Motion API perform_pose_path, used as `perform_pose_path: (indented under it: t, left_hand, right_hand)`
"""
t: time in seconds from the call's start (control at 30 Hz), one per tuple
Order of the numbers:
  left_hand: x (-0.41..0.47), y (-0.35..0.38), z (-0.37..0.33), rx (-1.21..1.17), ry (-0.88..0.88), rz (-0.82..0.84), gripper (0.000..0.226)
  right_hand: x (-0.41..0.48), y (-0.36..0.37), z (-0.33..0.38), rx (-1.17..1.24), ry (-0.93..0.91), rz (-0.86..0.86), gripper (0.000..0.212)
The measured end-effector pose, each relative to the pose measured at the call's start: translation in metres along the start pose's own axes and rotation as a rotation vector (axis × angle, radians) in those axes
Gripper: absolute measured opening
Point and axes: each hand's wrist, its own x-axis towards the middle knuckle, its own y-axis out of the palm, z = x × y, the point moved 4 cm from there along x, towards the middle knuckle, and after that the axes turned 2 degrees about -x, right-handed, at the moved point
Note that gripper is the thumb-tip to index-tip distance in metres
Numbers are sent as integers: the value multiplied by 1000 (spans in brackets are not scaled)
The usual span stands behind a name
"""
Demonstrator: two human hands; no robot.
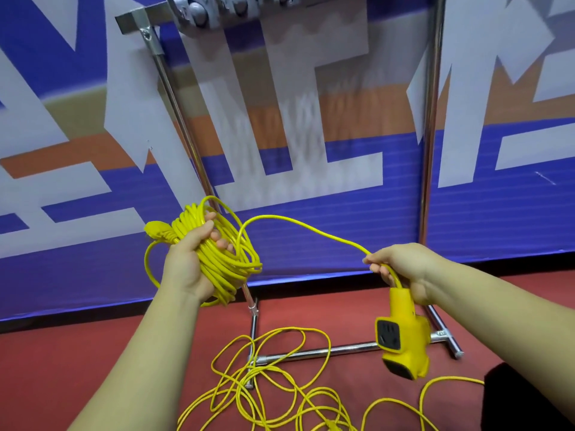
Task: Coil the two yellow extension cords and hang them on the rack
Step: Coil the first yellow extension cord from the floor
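My left hand grips a thick coil of yellow extension cord, with its yellow plug sticking out to the left. A free stretch of that cord arcs right to my right hand, which pinches it just above the yellow socket block hanging below. A second yellow cord lies in loose tangled loops on the red floor. The chrome rack stands right behind both hands, its top bar with hooks at the upper edge.
The rack's base bar and feet rest on the red floor under the loose cord. A blue, white and orange banner wall stands close behind the rack. A dark shape sits at the lower right.
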Motion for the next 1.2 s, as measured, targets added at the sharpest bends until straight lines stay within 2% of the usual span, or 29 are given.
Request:
perform_pose_path:
  t: [0.17, 0.43, 0.53, 0.7, 0.83, 0.93, 1.07, 1.2]
  left_hand:
    - [-14, 26, 14, 103, -73, 147, 21]
    - [-31, 51, 49, 258, -260, 296, 24]
    - [-33, 49, 57, 332, -323, 314, 23]
    - [-35, 50, 71, 394, -457, 362, 27]
    - [-38, 52, 86, 384, -600, 441, 49]
    - [-37, 53, 100, 340, -700, 375, 38]
    - [-36, 57, 114, 262, -713, 278, 43]
    - [-34, 62, 120, 232, -702, 256, 46]
  right_hand:
    - [6, 3, 4, 20, -24, -88, 10]
    - [2, 9, 15, 35, -13, -18, 8]
    - [1, 9, 20, 0, -72, -13, 13]
    - [-1, 6, 33, -48, -248, -111, 16]
    - [-14, 15, 38, -144, -359, -90, 13]
    - [-25, 24, 40, -159, -338, 8, 15]
    - [-39, 35, 41, -166, -303, 198, 16]
    - [-48, 41, 40, -285, -375, 229, 8]
